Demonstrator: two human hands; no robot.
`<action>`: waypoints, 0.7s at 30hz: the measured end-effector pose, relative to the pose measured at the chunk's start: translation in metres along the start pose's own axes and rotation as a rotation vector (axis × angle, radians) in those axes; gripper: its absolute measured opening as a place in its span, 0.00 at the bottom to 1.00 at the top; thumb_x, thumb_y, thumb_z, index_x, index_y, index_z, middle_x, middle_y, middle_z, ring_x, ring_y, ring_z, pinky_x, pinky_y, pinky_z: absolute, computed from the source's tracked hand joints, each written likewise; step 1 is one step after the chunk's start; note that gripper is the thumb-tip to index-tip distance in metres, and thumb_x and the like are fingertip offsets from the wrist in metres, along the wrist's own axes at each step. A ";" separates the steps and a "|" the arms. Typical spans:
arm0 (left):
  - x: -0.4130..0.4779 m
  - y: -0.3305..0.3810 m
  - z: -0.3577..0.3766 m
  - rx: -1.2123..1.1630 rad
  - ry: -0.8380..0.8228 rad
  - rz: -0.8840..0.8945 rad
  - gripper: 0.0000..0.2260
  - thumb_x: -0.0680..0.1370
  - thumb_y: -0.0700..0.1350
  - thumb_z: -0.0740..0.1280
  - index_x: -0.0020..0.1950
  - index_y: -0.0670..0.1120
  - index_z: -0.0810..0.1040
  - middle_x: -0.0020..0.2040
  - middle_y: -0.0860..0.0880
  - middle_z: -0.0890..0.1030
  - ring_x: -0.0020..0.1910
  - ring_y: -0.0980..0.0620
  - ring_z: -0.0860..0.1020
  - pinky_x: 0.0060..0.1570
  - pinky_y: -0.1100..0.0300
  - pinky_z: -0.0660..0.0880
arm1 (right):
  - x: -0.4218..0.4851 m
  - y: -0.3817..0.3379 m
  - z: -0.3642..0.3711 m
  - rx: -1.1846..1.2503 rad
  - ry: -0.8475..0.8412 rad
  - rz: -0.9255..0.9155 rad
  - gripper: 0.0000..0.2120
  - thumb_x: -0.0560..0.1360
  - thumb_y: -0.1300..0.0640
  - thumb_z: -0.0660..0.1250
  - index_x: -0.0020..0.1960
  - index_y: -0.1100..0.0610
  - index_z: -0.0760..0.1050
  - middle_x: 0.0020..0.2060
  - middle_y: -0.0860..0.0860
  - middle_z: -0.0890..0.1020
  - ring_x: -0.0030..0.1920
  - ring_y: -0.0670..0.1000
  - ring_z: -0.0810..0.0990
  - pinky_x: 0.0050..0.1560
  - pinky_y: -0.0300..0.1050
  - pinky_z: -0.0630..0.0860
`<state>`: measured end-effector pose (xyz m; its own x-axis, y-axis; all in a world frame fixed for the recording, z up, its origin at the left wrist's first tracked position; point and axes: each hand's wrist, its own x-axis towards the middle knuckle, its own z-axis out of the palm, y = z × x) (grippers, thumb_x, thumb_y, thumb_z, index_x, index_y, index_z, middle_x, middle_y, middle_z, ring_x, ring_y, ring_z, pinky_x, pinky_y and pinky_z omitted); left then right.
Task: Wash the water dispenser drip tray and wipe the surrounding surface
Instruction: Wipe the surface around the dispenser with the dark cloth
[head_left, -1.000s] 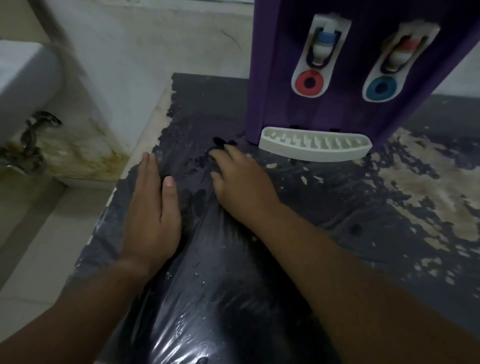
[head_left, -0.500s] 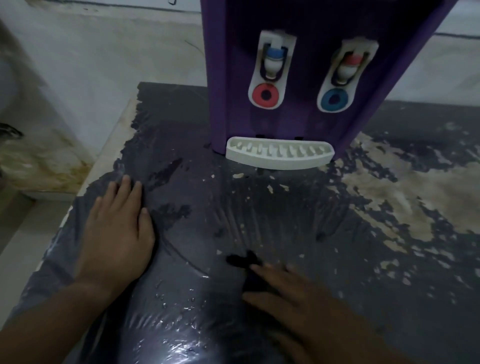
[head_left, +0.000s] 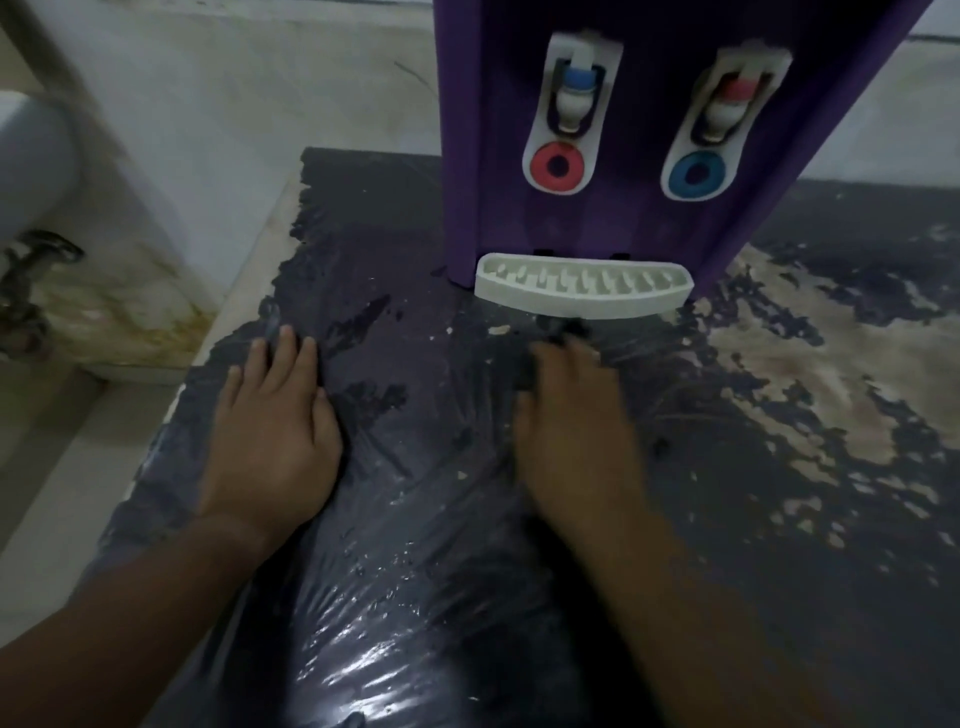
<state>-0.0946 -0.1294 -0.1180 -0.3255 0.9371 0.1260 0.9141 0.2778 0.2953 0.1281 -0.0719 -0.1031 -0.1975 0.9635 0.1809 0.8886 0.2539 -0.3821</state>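
A purple water dispenser stands at the back of a dark, wet, peeling counter. Its white slotted drip tray sits at its foot. My left hand lies flat on the wet surface, fingers apart, holding nothing. My right hand is blurred and presses a small dark cloth onto the counter just in front of the tray. Only the cloth's far edge shows past my fingers.
Two taps with red and blue push pads sit above the tray. The counter's right side is flaked to pale patches. Its left edge drops off beside a stained wall and a metal pipe fitting.
My right hand with the cloth has swept from the near part of the counter back up to the drip tray. My left hand has stayed flat in place.
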 end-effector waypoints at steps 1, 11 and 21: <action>-0.001 -0.001 0.000 -0.072 0.026 -0.006 0.28 0.80 0.49 0.48 0.79 0.41 0.59 0.80 0.43 0.58 0.79 0.45 0.55 0.78 0.49 0.50 | -0.008 -0.032 0.012 0.023 -0.035 -0.105 0.19 0.76 0.59 0.66 0.67 0.61 0.73 0.69 0.63 0.72 0.67 0.64 0.72 0.69 0.60 0.68; -0.002 -0.004 -0.004 -0.248 0.084 -0.026 0.26 0.79 0.46 0.52 0.76 0.42 0.66 0.78 0.45 0.64 0.78 0.48 0.59 0.77 0.50 0.52 | -0.089 0.012 -0.019 0.014 -0.265 -0.347 0.22 0.73 0.52 0.64 0.67 0.50 0.77 0.72 0.52 0.74 0.67 0.57 0.77 0.69 0.63 0.69; 0.000 -0.005 0.003 -0.188 0.075 0.000 0.26 0.80 0.49 0.49 0.77 0.43 0.65 0.78 0.47 0.62 0.79 0.50 0.56 0.78 0.50 0.50 | 0.006 0.012 0.000 -0.054 0.009 0.123 0.20 0.79 0.57 0.60 0.70 0.60 0.70 0.70 0.61 0.71 0.68 0.62 0.70 0.71 0.58 0.63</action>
<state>-0.0988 -0.1303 -0.1223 -0.3489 0.9167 0.1945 0.8551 0.2265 0.4664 0.1380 -0.0632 -0.1065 -0.0820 0.9862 0.1439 0.9268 0.1286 -0.3528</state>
